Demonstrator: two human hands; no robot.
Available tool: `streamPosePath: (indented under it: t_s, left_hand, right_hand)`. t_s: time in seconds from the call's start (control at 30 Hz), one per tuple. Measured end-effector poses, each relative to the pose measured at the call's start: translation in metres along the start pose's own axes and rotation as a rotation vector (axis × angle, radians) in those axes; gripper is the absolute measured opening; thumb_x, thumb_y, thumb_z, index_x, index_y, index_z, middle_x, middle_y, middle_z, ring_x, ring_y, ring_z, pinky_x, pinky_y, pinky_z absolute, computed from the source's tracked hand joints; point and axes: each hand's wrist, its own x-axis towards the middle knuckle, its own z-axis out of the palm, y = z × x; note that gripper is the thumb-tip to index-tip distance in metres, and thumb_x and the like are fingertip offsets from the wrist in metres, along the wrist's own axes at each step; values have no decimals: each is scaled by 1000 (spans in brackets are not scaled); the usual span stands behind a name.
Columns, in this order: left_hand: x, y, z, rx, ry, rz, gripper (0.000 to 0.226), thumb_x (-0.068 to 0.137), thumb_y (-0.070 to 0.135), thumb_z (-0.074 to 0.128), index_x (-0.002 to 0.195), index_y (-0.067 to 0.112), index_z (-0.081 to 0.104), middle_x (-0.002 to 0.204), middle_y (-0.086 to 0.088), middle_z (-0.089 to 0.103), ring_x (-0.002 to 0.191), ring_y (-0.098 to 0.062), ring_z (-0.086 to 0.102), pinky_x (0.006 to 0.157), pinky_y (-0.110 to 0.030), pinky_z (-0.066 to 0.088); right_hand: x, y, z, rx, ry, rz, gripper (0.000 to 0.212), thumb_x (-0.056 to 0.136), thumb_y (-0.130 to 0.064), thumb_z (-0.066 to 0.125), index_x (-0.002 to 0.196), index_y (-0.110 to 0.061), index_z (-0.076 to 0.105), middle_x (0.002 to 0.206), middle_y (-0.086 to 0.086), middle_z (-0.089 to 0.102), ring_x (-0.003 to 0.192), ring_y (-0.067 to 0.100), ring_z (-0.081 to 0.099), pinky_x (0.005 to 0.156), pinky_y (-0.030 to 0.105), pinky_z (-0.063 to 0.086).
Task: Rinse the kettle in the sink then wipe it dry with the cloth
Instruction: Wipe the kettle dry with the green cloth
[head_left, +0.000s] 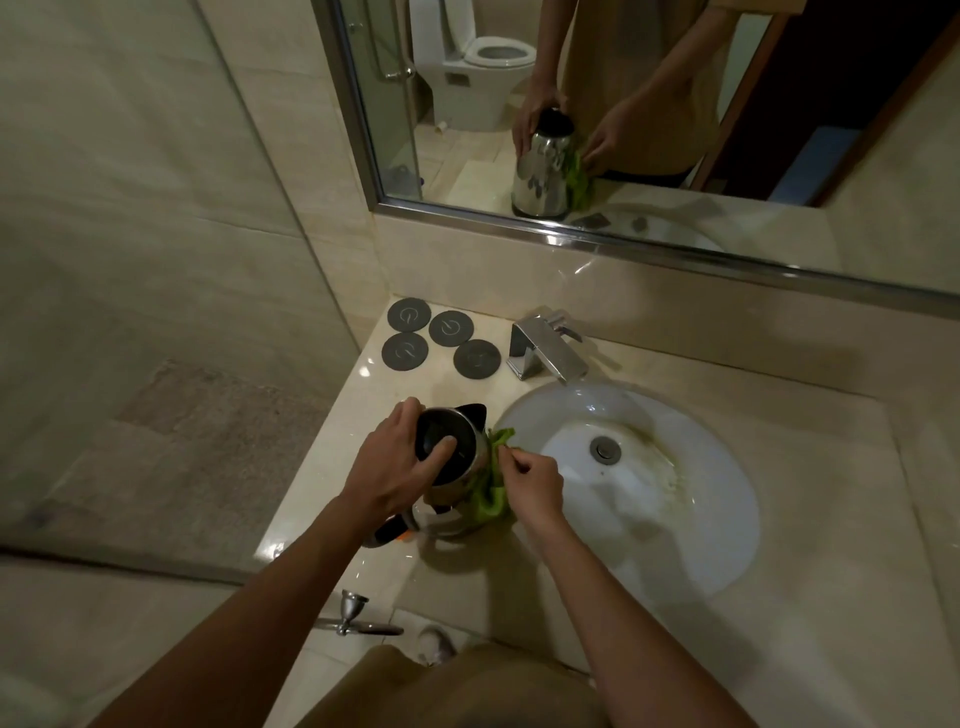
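left hand (387, 467) grips kettle (457, 467) | right hand (530, 486) – cloth (488, 499) on its side

Beige tiled walls (130, 182), framed mirror (597, 104), marble counter (779, 597), dim light

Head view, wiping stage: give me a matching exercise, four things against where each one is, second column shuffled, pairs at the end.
Things:
1. kettle
2. green cloth
3. four grey coasters
4. tap

Places:
A. behind the sink, at its rim
B. back left corner of the counter
C. on the counter left of the sink, under the left hand
D. against the kettle's side, in the right hand

Pairs: 1-C, 2-D, 3-B, 4-A
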Motion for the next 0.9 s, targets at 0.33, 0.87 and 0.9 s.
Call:
streamPosePath:
  t_s: [0.33,0.87,0.9]
  left_hand:
    - [0,-3,2,-20,-2,5,46,81,61,50,109,26,41,107,1,56,93,-15,55,76,-31,53]
    - [1,-3,-2,-76,-23,8,55,75,65,50,112,25,42,109,3,53,96,-13,54,75,-25,51]
    - [1,-3,-2,-80,-19,16,54,75,65,51,111,25,42,108,4,53,95,-13,53,75,-24,50]
  right_hand:
    - [-18,14,14,114,117,-122,22,95,-37,63,105,-22,75,89,-3,71,82,8,65,69,19,49]
    - [-28,27,17,133,89,126,14,97,-30,60,95,-31,73,89,-12,72,86,10,65,76,29,52]
    - [-29,20,13,126,106,55,14,96,-32,62,103,-31,74,95,-14,72,87,8,65,79,28,52]
